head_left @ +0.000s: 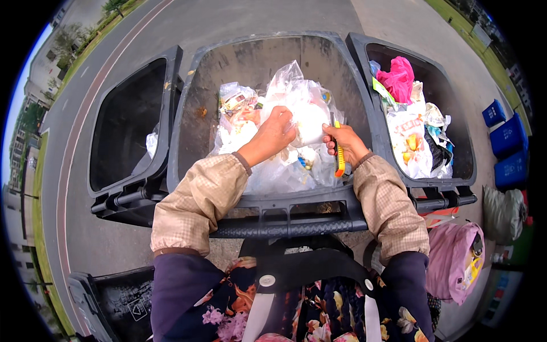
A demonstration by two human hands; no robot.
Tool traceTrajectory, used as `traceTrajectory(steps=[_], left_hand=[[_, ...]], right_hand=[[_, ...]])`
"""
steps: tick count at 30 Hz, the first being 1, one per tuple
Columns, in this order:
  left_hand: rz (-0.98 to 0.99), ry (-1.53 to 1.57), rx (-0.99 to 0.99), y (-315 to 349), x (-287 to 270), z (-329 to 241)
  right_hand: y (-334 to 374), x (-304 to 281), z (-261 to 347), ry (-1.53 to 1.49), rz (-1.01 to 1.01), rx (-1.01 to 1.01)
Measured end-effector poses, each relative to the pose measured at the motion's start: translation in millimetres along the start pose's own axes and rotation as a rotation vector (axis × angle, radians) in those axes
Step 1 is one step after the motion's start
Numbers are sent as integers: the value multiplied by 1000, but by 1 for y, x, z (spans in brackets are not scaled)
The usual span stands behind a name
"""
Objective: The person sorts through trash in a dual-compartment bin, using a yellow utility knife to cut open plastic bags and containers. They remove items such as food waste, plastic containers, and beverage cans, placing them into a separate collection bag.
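Observation:
My left hand (272, 134) is closed on a translucent white plastic bag (302, 105), above the middle of a large grey bin (268, 39). In my right hand (345, 142) is a yellow and black utility knife (340, 162), held upright at the bag's right side. Its blade end points away from me, close to the plastic. Below both hands, more clear plastic bags (273, 176) and mixed rubbish fill the bin. What the held bag contains is too bright to make out.
At the left stands a dark bin (128, 114) with a little white plastic. The right bin (456, 125) holds bags and a pink bag (397, 78). Blue bins (507, 137) stand farther right. A pink sack (453, 262) is near my right elbow; another bin (114, 302) is lower left.

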State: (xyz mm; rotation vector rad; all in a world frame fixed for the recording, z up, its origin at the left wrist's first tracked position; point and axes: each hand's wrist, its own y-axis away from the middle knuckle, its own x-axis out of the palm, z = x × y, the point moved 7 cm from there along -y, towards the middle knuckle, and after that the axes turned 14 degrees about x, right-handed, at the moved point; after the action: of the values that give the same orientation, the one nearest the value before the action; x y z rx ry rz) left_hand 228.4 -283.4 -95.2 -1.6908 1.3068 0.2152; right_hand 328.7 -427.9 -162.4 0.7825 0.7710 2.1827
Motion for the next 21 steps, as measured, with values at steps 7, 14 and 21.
traceTrajectory(steps=[7, 14, 21], left_hand=[[518, -101, -542, 68, 15, 94], [593, -166, -656, 83, -1, 112], [281, 96, -771, 90, -19, 108]], right_hand=[[24, -7, 48, -113, 100, -162], [40, -25, 71, 875, -617, -834], [232, -122, 48, 184, -405, -863]])
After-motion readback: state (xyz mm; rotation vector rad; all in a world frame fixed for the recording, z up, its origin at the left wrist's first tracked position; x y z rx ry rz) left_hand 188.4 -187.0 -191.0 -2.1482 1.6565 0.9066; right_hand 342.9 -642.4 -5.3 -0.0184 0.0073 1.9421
